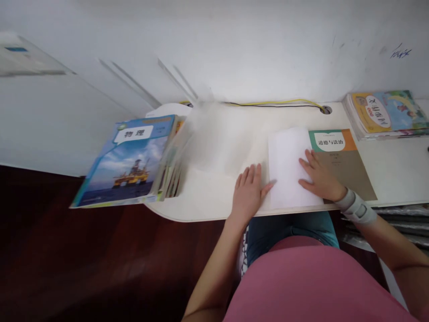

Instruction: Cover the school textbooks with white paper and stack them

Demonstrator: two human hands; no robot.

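Note:
A textbook [348, 174] with a brown, green and orange cover lies flat on the white desk. Beside its left edge, and partly under my right hand, is a blank white sheet [288, 174]; whether it is attached to the book I cannot tell. My right hand [318, 176], with a grey band at the wrist, rests spread across the seam between sheet and cover. Flat on the desk just left of the sheet is my left hand [248, 192], fingers extended, thumb at the sheet's edge. Neither hand grips anything. Further left, a blurred translucent film [214, 138] spreads over the desk.
A stack of books topped by a blue physics textbook [130, 163] overhangs the desk's left end. More books [385, 114] are piled at the back right. Yellow and black cables [278, 103] run along the wall into a round hole [325, 110]. The desk's front edge [201, 219] is near me.

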